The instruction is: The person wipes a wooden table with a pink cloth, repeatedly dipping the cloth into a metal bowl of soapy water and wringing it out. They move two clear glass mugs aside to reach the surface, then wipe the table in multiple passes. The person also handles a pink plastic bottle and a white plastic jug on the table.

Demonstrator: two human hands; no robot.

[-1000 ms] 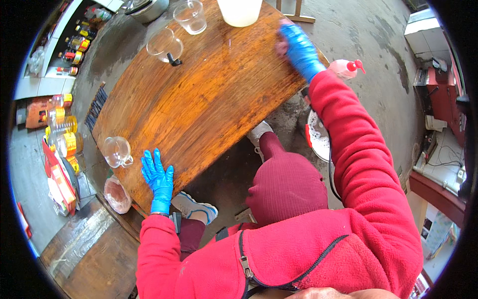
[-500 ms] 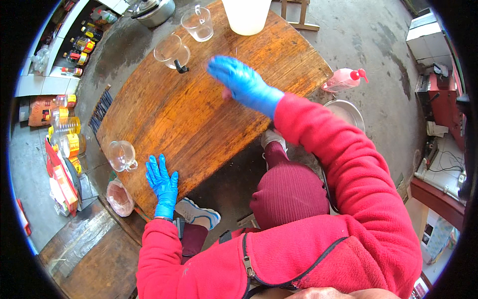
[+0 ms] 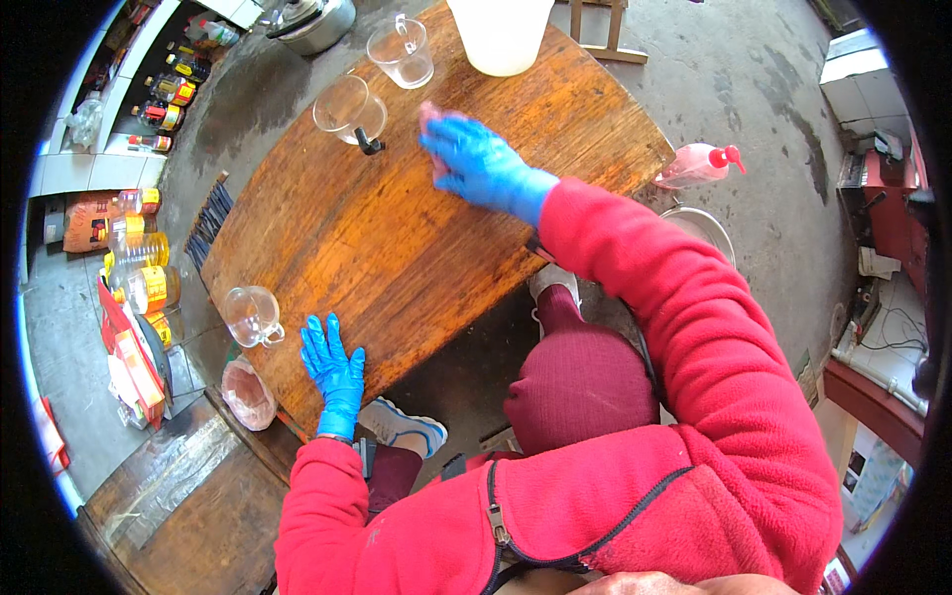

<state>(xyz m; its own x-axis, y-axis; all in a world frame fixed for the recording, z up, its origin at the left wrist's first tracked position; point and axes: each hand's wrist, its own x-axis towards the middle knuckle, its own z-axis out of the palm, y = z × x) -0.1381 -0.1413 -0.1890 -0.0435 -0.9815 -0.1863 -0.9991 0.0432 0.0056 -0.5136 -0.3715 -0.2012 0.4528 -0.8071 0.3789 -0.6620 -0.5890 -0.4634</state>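
My right hand (image 3: 478, 164), in a blue glove, presses a pink cloth (image 3: 430, 116) against the far middle of the wooden table (image 3: 397, 248). Most of the cloth is hidden under the palm. My left hand (image 3: 335, 375), gloved the same way, lies flat with spread fingers at the table's near left edge. Beside it stands a clear glass mug (image 3: 250, 315). Left of my right hand is a clear glass vessel (image 3: 347, 111) with a black piece (image 3: 368, 142) at its near side. Another glass mug (image 3: 405, 58) and a white container (image 3: 504, 35) stand behind.
A pink pump bottle (image 3: 694, 166) and a metal basin (image 3: 702, 230) are past the table's right end. A lined bin (image 3: 248, 395) stands by the left end. Several oil bottles (image 3: 149, 288) and a low wooden surface (image 3: 188, 496) lie further left. A pot (image 3: 315, 25) sits beyond.
The pink cloth shows more beyond my right fingers, and that hand has shifted slightly nearer on the table. My left hand stays in place; the whole view has moved a little.
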